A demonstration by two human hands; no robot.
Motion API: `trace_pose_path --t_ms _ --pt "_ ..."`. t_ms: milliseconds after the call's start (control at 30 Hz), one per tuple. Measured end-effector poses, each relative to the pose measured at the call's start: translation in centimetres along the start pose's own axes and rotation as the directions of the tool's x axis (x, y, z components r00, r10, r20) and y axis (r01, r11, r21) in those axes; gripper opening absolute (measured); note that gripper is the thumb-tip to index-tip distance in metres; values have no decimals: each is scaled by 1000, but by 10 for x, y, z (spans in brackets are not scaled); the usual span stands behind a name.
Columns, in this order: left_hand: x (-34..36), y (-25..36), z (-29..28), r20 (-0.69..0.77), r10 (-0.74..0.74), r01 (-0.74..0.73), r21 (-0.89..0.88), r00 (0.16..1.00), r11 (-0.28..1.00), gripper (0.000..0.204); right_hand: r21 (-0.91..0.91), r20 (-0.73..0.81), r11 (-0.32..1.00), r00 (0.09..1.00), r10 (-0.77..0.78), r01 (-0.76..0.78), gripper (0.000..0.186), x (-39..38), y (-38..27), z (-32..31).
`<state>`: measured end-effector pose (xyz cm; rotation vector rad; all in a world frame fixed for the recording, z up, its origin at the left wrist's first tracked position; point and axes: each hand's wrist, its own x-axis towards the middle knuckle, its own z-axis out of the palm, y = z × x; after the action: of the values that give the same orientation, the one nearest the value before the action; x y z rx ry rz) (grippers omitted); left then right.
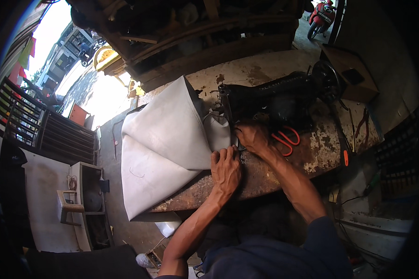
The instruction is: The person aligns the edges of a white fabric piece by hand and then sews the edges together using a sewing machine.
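The stiff, heavy-looking white sheet [165,144] is pressed flat by the left hand [226,169] and pinched near the machine [274,100] by the right hand [252,138].

White sheet material [165,144] is draped over the left end of a rusty, paint-flaked worktable [321,153] and fed under a black sewing machine [279,100]. Left hand [226,169] is pressed flat on the sheet's edge; right hand [252,138] is placed at the needle area, fingers on the material. Orange-handled scissors [286,139] are lying just beside the right hand. A red scooter [321,16] is parked at top right.
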<state>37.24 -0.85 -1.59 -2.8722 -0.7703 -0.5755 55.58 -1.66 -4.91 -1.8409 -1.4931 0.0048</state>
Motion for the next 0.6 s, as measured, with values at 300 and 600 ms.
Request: trace_pose_path --t_ms 300,600 --pt "-6 -2 6 -70 -15 5 -134 997 991 45 487 364 863 930 -58 -136 24 -31 -38 -61" --pt "-11 -6 12 -90 0 -7 -76 996 997 43 5 101 984 979 174 -176 25 -13 -27 -28"
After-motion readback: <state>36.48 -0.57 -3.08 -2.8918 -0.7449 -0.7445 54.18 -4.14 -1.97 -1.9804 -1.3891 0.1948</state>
